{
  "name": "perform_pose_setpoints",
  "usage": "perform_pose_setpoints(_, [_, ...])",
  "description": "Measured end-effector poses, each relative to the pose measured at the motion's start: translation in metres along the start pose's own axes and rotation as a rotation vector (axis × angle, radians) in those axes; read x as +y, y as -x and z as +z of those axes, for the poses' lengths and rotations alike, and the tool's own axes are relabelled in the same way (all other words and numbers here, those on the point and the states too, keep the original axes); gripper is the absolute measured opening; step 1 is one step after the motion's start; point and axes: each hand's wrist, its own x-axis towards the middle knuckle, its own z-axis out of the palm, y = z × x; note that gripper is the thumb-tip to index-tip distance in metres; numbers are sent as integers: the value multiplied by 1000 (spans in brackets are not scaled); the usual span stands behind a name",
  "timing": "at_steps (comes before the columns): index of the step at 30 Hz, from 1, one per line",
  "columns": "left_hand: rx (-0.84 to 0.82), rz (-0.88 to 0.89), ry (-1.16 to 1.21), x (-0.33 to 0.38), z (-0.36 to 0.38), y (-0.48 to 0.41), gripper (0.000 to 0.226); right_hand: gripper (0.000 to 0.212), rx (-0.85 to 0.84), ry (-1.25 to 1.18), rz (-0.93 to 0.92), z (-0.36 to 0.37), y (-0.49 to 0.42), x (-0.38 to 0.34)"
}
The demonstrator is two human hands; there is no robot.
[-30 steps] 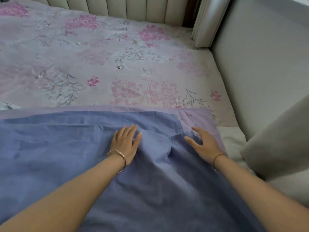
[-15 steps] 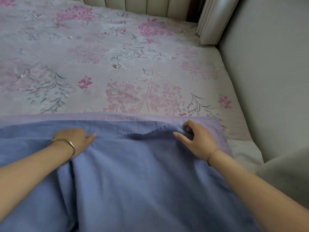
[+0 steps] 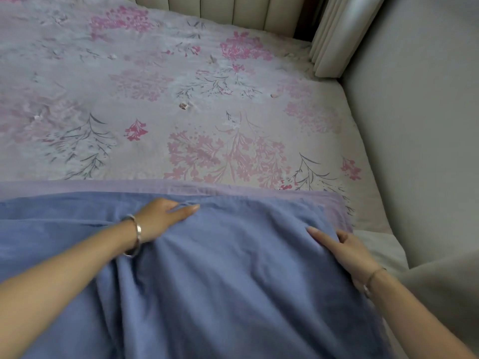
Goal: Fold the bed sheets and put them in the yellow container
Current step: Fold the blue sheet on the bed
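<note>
Where the blue sheet (image 3: 233, 281) lies: it is spread over the near end of the bed (image 3: 181, 112), on top of a lilac layer (image 3: 259, 187) that shows as a band past its far edge. I cannot tell whether that layer is a second sheet or the other face of the same one.
Left hand (image 3: 163, 216): the grip is released and the fingers press flat on the blue sheet, just inside its far edge. Half a second ago the hand was further out to the left, so it has swept inward.
Right hand (image 3: 347, 251): it has left the far edge and come back to the right-side edge. The thumb is on top and the fingers curl under, grasping the cloth.
Far edge: the raised ridge of a moment ago is gone, and the edge now runs nearly straight along the lilac band.
Meaning for the task: I'd judge this layer smoothed and squared, ready for another fold, with most of the folding still ahead.
Yellow container: not in view.
</note>
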Motion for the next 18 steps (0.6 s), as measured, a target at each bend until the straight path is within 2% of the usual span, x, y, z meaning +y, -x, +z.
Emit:
perform_pose_setpoints(2, [-14, -25, -162, -4, -27, 5, 44, 21, 87, 170, -179, 4, 2, -6])
perform_pose_setpoints(3, [-50, -42, -298, -9, -34, 6, 47, 27, 165, 343, -227, 7, 0, -6])
perform_pose_setpoints(5, [-124, -69, -556, -20, -40, 7, 48, 44, 232, 653, -129, 15, 0, -9])
perform_pose_setpoints(7, [-119, -42, -680, -29, -39, 8, 45, 58, 132, 752, 55, 20, 2, -13])
perform_pose_setpoints(9, [1, 11, -642, -32, -38, 12, 39, 59, 78, 690, 116, 22, 1, -13])
perform_pose_setpoints(11, [107, 67, -602, -31, -32, 13, 31, 65, 94, 585, 94, 26, -2, -11])
perform_pose_setpoints(14, [83, 61, -586, -35, -18, 14, 26, 71, 119, 383, 77, 40, -6, -8])
perform_pose_setpoints(16, [81, 73, -553, -33, -10, 14, 30, 60, 144, 256, 82, 47, -10, -9])
perform_pose_setpoints(18, [193, 105, -517, -30, -7, 11, 27, 36, 106, 208, -56, 50, -14, -10])
